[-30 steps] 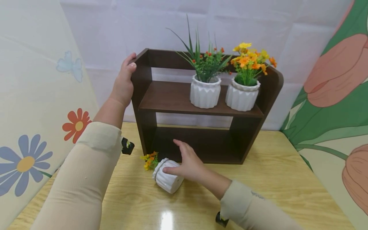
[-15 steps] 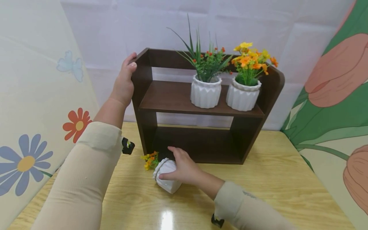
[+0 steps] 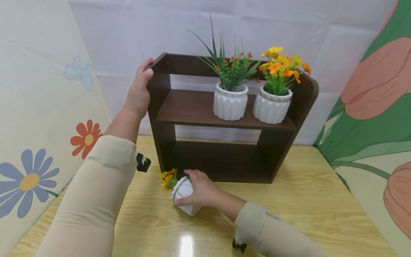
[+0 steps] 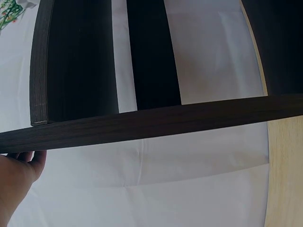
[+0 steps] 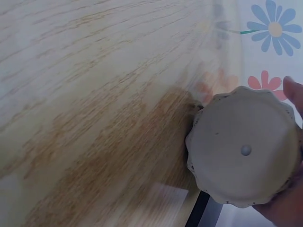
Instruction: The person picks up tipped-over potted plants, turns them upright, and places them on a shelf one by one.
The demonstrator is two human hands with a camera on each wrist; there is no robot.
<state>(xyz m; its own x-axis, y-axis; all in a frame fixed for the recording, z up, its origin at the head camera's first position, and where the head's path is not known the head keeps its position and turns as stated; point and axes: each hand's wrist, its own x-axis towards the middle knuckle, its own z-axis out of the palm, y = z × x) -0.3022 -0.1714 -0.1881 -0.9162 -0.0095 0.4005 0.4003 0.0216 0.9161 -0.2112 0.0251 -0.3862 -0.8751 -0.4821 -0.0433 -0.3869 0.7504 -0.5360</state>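
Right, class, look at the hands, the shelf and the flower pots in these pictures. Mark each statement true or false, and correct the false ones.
1. Two white pots stand upright on the middle board of the shelf. True: one with red-berried grass, one with orange flowers.
2. The fallen pot stands upright on the table. False: it lies on its side, its flowers pointing towards the shelf's left foot.
3. The right hand holds the fallen pot. True.
4. The left hand rests flat on the table. False: it grips the shelf's top left corner.
5. The shelf's bottom board holds a pot. False: no pot shows there.
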